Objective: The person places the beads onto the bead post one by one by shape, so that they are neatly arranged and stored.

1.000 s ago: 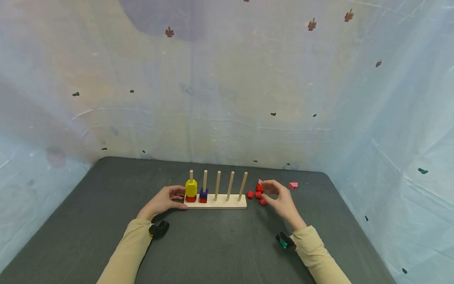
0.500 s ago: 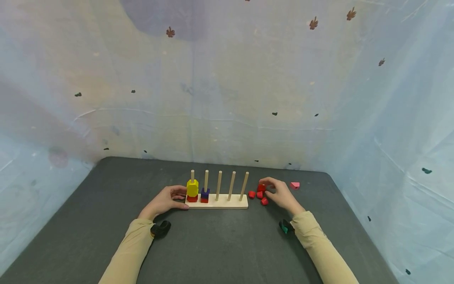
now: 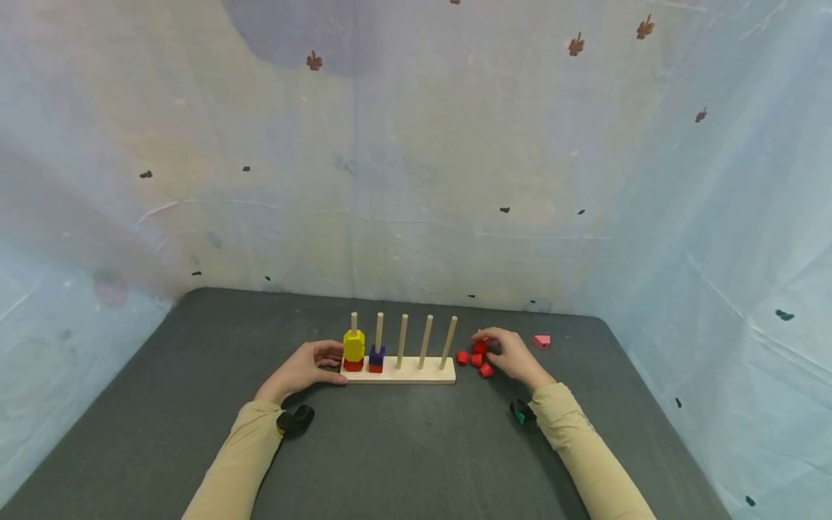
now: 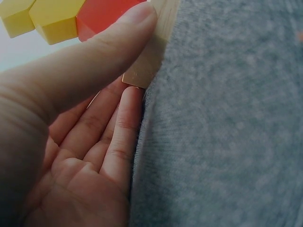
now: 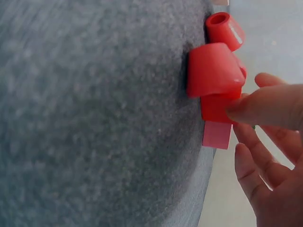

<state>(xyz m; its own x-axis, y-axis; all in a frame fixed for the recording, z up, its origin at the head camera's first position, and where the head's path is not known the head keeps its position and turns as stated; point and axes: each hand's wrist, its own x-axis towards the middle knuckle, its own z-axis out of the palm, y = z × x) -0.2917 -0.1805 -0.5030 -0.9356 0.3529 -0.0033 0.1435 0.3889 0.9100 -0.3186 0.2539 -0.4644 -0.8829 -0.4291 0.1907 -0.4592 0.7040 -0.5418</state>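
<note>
My left hand grips the left end of a pale wooden peg stand, its thumb on the front edge. The leftmost peg carries yellow hexagonal blocks above a red block. On the second peg, a dark blue block sits over a red one; the other pegs are bare. My right hand is at a small pile right of the stand, thumb and fingers around a red block. A red tapered piece sits beside that block, partly covering it in the right wrist view.
Several loose red pieces lie between the stand and my right hand. A pink block lies farther right on the dark grey table. Behind the table hangs a pale patterned sheet.
My right hand has lowered and closed in on the red block in the pile. My left hand keeps its hold on the stand. The whole view has shifted slightly.
</note>
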